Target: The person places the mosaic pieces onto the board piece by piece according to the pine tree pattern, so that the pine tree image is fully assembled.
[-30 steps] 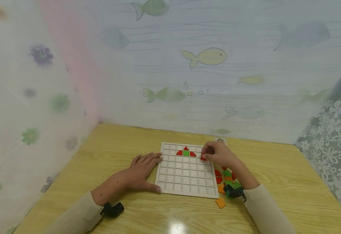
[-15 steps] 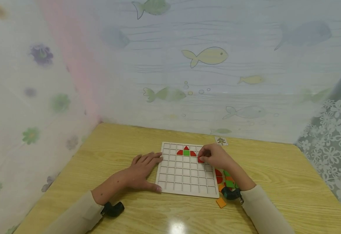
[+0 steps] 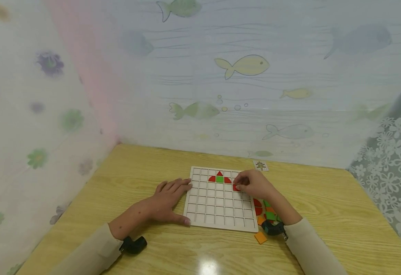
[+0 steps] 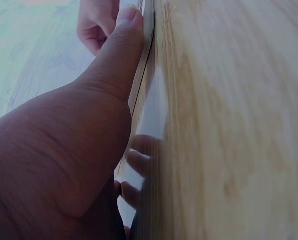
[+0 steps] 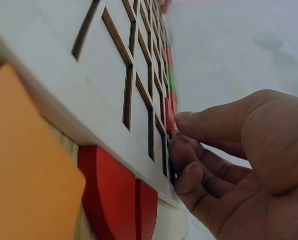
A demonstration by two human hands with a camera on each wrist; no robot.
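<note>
A pale grid board (image 3: 219, 211) lies on the table in the head view. Near its far edge sit a green square (image 3: 219, 179), a red triangle (image 3: 219, 173) and two curved red pieces, one on either side of the square. My left hand (image 3: 167, 202) is spread flat, its fingertips and thumb touching the board's left edge. At the upper right cells, my right hand (image 3: 258, 186) pinches a small red tile (image 3: 236, 187) between thumb and fingers. The tile (image 5: 168, 116) shows at the thumb tip in the right wrist view; its full shape is hidden.
Right of the board lie red curved pieces (image 3: 257, 207), green pieces (image 3: 270, 216) and orange squares (image 3: 260, 238), some under the right wrist. A small patterned card (image 3: 260, 165) lies behind the right hand. A curtain with printed fish (image 3: 245, 65) stands behind the table.
My right hand has moved slightly left over the board with the red tile, then stayed nearly still. The patterned card has come into fuller view. My left hand has stayed in place.
</note>
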